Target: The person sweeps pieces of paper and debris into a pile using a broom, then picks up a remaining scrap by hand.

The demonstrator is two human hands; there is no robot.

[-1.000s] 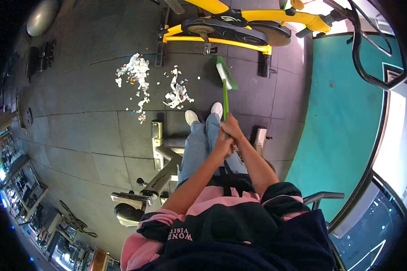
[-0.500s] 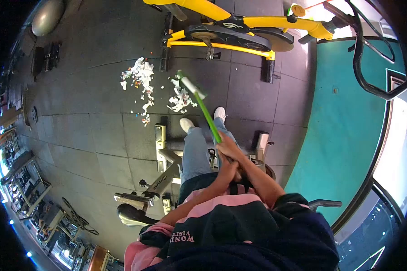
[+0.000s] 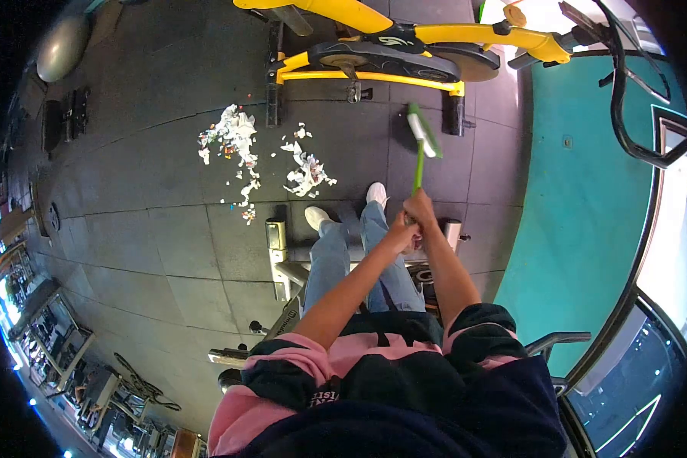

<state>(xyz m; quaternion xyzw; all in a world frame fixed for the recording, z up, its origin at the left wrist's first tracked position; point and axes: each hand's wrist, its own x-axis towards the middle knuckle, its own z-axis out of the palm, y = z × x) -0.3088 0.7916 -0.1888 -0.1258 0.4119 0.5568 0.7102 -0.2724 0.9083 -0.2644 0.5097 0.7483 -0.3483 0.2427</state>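
My right hand (image 3: 419, 207) is wrapped round the green handle of a broom (image 3: 419, 169). Just behind it, nearer my body, my left hand (image 3: 401, 233) is also closed on the handle. The broom's green and white head lies out in front, to the right of my white shoes, close to the foot of a yellow exercise bike. A small heap of torn white paper (image 3: 308, 174) lies on the dark floor ahead of my left shoe. Farther left is a larger paper heap (image 3: 239, 131) with coloured bits, trailing scraps towards me.
The yellow exercise bike (image 3: 374, 75) stands across the front. Another machine's metal base (image 3: 276, 252) is beside my legs. At right is a teal wall (image 3: 580, 198). A grey ball (image 3: 62, 47) and gym equipment stand at the left, on dark tiles (image 3: 130, 244).
The broom head has swung right, from beside the smaller paper heap to near the bike's right foot. Both hands have moved forward and right with the handle, and my arms are straighter.
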